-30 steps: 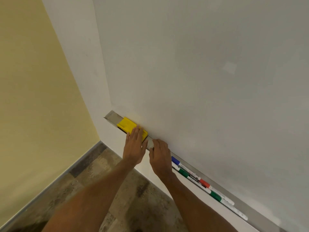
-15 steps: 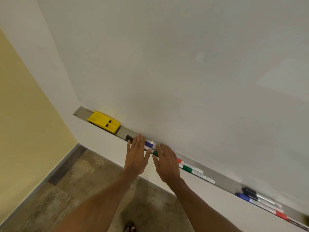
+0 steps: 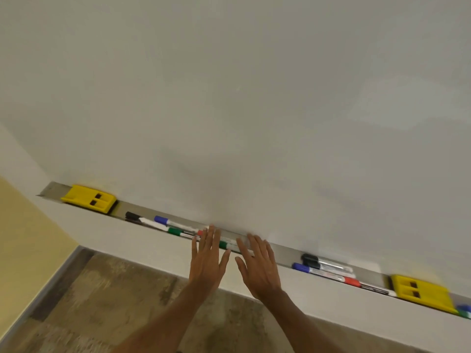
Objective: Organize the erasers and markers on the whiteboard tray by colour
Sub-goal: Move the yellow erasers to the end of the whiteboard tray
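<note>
A metal whiteboard tray (image 3: pixel 283 253) runs from upper left to lower right. One yellow eraser (image 3: pixel 89 199) lies at its left end, another yellow eraser (image 3: pixel 421 293) far right. Left of centre lie a black marker (image 3: pixel 142 219), a blue marker (image 3: pixel 173 223) and a green marker (image 3: pixel 179 233). My left hand (image 3: pixel 206 263) and right hand (image 3: pixel 257 266) hover flat, fingers straight, at the tray's middle, partly covering a red marker (image 3: pixel 200 233) and a green marker (image 3: pixel 226 245). Further right lie a black marker (image 3: pixel 326 262), a blue marker (image 3: pixel 313 270) and a red marker (image 3: pixel 353 281).
The whiteboard (image 3: pixel 254 110) fills the upper view. A yellow wall (image 3: pixel 23 238) stands at left, with patterned brown floor (image 3: pixel 114 301) below. More marker caps (image 3: pixel 465 310) show at the far right edge, beyond the right eraser.
My left hand let go of the left yellow eraser and both hands slid right along the tray. The view swung right, bringing the second eraser and the right marker group into sight.
</note>
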Demonstrator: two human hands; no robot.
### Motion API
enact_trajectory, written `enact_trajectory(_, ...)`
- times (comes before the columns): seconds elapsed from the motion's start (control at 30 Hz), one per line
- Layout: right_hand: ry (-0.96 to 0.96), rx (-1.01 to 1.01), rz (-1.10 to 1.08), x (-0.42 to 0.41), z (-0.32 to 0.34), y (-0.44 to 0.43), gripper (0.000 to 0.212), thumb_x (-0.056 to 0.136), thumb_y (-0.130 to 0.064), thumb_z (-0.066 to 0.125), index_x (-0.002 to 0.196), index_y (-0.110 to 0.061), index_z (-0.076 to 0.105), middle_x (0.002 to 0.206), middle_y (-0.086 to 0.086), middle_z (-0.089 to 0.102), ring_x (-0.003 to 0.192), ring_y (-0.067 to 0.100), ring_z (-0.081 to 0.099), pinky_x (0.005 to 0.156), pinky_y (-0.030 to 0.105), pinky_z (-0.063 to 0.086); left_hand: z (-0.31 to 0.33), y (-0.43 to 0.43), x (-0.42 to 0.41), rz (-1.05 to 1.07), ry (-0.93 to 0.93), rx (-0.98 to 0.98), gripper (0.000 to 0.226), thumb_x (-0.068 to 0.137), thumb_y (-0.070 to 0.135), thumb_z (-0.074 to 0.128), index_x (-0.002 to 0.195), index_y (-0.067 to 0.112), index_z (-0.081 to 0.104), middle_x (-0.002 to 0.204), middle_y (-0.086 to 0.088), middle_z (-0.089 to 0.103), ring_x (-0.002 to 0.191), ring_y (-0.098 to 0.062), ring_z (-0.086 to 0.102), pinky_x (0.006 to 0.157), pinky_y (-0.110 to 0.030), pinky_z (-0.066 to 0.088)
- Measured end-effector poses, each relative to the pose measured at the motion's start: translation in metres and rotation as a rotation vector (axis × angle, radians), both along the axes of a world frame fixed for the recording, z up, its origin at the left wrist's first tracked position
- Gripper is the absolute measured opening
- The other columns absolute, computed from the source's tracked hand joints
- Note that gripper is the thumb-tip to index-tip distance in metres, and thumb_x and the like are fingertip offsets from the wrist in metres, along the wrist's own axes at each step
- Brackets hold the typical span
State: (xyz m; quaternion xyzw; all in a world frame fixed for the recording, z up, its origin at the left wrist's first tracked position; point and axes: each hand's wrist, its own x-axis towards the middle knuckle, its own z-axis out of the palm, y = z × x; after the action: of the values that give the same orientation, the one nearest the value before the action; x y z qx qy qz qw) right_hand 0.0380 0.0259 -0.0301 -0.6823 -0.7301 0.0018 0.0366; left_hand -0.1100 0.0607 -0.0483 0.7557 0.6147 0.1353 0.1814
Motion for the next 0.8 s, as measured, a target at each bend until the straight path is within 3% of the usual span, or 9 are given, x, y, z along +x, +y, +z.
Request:
enact_trajectory(0.23,0.039,-0.019,-0.063,0.09,0.004,-0.041,0.057,0.099,-0.045,0.009,0.13,-0.028,0.053,0.132,0.008,0.06,0.124,0.026,0.055,0.103,0.047,0.043,-0.006,-0.029,0.09,0.009,0.034,0.05,0.09,0.081,0.07,-0.012,0.15,0.019,0.013,0.159,-0.002,0.003,0.147,-0.022,0.004,0.118,-0.039,-0.005)
enact_trajectory(0.4,0.059,0.017,-0.159,0.151,0.009,-0.072,0.065,0.099,-0.046,0.002,0.124,-0.028,0.059,0.127,0.005,0.064,0.119,0.024,0.06,0.1,0.045,0.046,-0.004,-0.057,0.155,-0.036,0.083,0.018,0.096,0.076,0.071,-0.021,0.15,0.02,0.013,0.16,-0.004,0.005,0.148,-0.023,0.007,0.119,-0.042,-0.002)
enact_trajectory(0.53,0.078,0.015,-0.224,0.2,0.007,-0.096,0.049,0.098,-0.045,0.022,0.127,-0.027,0.057,0.131,0.007,0.061,0.122,0.025,0.057,0.103,0.045,0.043,0.008,-0.082,0.209,-0.101,0.008,-0.023,0.092,0.084,0.069,-0.009,0.147,0.011,0.027,0.156,-0.009,0.024,0.144,-0.027,0.024,0.118,-0.042,0.01)
enact_trajectory(0.6,0.084,0.007,-0.248,0.221,0.007,-0.105,0.05,0.097,-0.046,0.021,0.128,-0.027,0.056,0.132,0.008,0.06,0.124,0.026,0.056,0.103,0.046,0.042,0.009,-0.094,0.235,-0.124,-0.002,0.008,0.078,0.093,0.06,0.008,0.144,0.007,0.035,0.151,-0.012,0.035,0.14,-0.028,0.034,0.116,-0.042,0.018)
enact_trajectory(0.7,0.085,0.026,-0.294,0.253,0.006,-0.118,0.053,0.098,-0.047,0.016,0.131,-0.027,0.053,0.135,0.009,0.057,0.127,0.028,0.053,0.104,0.047,0.042,0.007,-0.108,0.276,-0.157,-0.007,0.0,0.067,0.097,0.051,0.027,0.15,0.01,0.017,0.158,-0.007,0.018,0.147,-0.022,0.015,0.118,-0.032,0.005)
enact_trajectory(0.8,0.114,0.054,-0.366,0.285,0.004,-0.13,0.046,0.097,-0.043,0.026,0.13,-0.025,0.054,0.134,0.011,0.058,0.127,0.029,0.052,0.103,0.047,0.044,0.009,-0.119,0.315,-0.232,-0.016,0.027,0.064,0.099,0.045,0.029,0.15,0.008,0.015,0.159,-0.008,0.016,0.148,-0.021,0.011,0.119,-0.03,0.0)
